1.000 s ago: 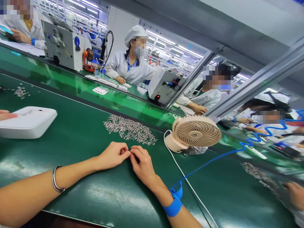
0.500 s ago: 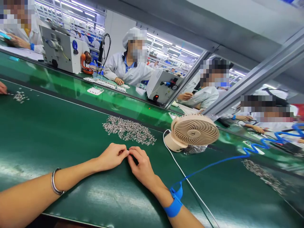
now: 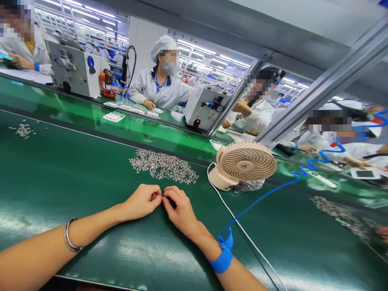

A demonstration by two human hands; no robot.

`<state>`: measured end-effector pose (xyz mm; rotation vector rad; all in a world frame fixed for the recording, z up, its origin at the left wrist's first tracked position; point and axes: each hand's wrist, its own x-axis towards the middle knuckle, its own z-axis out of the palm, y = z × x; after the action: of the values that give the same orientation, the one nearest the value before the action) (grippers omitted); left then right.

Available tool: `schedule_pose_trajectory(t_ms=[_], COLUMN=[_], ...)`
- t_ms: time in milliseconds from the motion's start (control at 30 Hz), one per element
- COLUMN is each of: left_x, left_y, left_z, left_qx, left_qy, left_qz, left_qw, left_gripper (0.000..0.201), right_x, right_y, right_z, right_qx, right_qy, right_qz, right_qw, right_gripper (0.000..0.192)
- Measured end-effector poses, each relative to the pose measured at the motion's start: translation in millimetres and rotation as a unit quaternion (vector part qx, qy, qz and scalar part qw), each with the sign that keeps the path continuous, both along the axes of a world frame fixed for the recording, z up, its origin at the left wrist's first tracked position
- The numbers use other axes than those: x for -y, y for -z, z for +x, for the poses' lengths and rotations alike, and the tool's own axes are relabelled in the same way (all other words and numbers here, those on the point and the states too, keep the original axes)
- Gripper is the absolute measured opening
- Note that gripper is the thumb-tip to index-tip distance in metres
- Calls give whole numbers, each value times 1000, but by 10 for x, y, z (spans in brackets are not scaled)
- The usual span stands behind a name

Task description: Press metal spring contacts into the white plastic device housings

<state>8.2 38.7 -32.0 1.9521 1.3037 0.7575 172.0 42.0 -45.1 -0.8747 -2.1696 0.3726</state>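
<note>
My left hand [image 3: 144, 201] and my right hand [image 3: 179, 210] meet fingertip to fingertip over the green work surface [image 3: 106, 169]. Both are closed in a pinch; whatever sits between the fingertips is too small or hidden to make out. Just beyond them lies a wide pile of small silvery metal parts [image 3: 163, 165], which neither hand touches. A metal bangle [image 3: 70, 235] circles my left forearm. Around my right wrist is a blue wrist strap [image 3: 223, 258], joined to a blue coiled cord [image 3: 263, 198].
A beige fan [image 3: 245, 163] stands right of the pile, its white cable [image 3: 242, 234] running toward me. Smaller piles of metal parts lie far left [image 3: 24, 130] and right [image 3: 339, 216]. Across the green conveyor, people in white coats [image 3: 159, 87] work beside grey machines [image 3: 75, 68].
My hands stay together with fingertips pinched, nearly in place. The view has shifted slightly. At the far left another person's hand has left the small pile; at the right edge a hand has appeared.
</note>
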Motion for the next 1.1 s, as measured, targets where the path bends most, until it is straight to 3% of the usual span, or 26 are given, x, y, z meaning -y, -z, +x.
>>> schedule_pose_trajectory(t_ms=[533, 1100], left_x=[-18, -5], left_y=[-90, -72], left_z=[-6, -2], left_qx=[-60, -41], left_qy=[30, 25], left_qz=[41, 58], left_qw=[997, 997], left_gripper=[37, 30], right_x=[5, -1], right_y=[-45, -50], right_z=[-62, -48], right_qx=[23, 8], right_qy=[30, 38], right_qz=[-5, -28], right_qw=[999, 999], right_gripper=[12, 18])
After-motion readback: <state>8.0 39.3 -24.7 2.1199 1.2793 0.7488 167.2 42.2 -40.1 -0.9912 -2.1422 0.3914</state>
